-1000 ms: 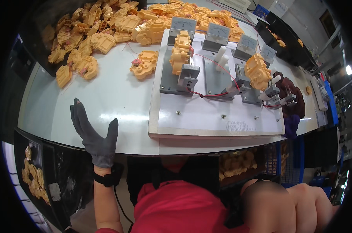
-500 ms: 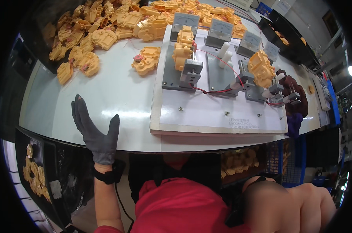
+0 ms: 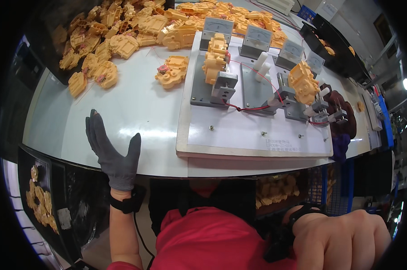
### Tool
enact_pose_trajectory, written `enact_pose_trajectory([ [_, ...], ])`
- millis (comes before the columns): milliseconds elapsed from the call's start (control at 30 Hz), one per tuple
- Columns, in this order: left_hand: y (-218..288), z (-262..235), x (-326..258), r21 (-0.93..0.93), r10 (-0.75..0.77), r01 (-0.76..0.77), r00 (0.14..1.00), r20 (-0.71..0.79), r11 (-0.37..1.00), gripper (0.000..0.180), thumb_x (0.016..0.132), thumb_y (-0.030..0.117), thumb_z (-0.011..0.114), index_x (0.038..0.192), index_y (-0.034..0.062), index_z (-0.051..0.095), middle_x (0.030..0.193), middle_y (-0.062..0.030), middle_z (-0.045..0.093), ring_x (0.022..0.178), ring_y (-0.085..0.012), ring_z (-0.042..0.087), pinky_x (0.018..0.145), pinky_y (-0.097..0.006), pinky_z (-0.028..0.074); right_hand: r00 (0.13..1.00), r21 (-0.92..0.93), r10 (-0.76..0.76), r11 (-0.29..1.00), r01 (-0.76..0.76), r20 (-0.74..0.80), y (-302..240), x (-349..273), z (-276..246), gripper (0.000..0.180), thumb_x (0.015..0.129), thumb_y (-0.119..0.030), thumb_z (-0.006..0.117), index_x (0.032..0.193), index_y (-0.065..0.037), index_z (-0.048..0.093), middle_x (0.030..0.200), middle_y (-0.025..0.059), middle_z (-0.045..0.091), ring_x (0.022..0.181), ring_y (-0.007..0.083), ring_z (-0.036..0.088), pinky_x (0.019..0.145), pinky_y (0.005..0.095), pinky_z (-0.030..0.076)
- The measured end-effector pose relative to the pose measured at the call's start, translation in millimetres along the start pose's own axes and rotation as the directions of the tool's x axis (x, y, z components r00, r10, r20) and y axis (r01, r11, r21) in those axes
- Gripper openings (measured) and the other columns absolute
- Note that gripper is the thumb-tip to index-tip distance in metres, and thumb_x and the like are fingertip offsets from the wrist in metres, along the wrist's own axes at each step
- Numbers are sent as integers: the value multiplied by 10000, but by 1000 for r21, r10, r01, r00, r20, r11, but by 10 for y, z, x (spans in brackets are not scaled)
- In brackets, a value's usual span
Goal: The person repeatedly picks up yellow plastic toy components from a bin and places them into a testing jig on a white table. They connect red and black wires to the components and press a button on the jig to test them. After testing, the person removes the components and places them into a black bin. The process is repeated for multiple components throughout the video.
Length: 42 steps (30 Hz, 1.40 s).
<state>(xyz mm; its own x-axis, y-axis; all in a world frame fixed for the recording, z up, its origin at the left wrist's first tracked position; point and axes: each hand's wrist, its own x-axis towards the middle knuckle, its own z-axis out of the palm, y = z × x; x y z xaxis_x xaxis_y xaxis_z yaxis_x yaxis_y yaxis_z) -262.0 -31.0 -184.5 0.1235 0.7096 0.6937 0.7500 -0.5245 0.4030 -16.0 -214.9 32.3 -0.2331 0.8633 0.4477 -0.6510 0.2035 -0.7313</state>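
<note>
My left hand point(image 3: 115, 150), in a grey glove, hovers over the white table's front edge with its fingers stretched and thumb spread. Nothing is in it. Large and close at the lower right, my bare right hand point(image 3: 342, 240) has its fingers curled in, knuckles showing; whatever they may grip is hidden. Right of the left hand lies a white test board point(image 3: 239, 146) with grey metal stands and dial meters point(image 3: 257, 35). One orange plastic gearbox housing point(image 3: 214, 63) sits on the left stand, another housing point(image 3: 303, 83) further right. A loose housing point(image 3: 172, 72) lies beside the board.
A heap of orange housings point(image 3: 145, 24) covers the back of the table. Black bins point(image 3: 334, 42) stand at the far right. Below the table are a bin of orange parts point(image 3: 277, 189) and a blue basket point(image 3: 318, 184). Purple cloth point(image 3: 340, 146) hangs by the board's right end.
My right hand has shifted slightly and its fingers show more sharply, downward at the lower right. The left hand keeps its spread pose; the whole view has moved a little.
</note>
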Motion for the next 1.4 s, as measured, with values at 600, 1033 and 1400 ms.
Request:
enact_pose_trajectory([
  [600, -16, 20, 7, 4, 16, -16, 1000, -6, 1000, 922, 804, 239, 766, 1549, 50, 258, 1573, -161, 333, 1482, -375, 228, 1194, -495, 230, 983, -84, -183, 980, 181, -22, 13, -122, -6, 439, 909, 36, 424, 495, -105, 382, 458, -7, 361, 380, 102, 358, 662, 406, 644],
  [1033, -27, -9, -4, 6, 2, -2, 1000, 7, 1000, 937, 794, 243, 776, 1550, 50, 256, 1575, -160, 327, 1482, -377, 227, 1197, -496, 218, 998, -117, -11, 993, 3, -66, -121, -57, 113, 410, 863, 2, 357, 470, -114, 353, 472, -15, 353, 379, 108, 363, 700, 446, 650],
  [1400, -21, 0, 10, -4, 11, -11, 1000, 10, 1000, 933, 800, 243, 768, 1550, 44, 250, 1574, -158, 330, 1484, -372, 222, 1198, -491, 219, 998, -105, -56, 993, 57, 12, -82, -18, 93, 436, 881, -14, 338, 460, -128, 334, 471, -14, 337, 377, 112, 373, 671, 430, 649],
])
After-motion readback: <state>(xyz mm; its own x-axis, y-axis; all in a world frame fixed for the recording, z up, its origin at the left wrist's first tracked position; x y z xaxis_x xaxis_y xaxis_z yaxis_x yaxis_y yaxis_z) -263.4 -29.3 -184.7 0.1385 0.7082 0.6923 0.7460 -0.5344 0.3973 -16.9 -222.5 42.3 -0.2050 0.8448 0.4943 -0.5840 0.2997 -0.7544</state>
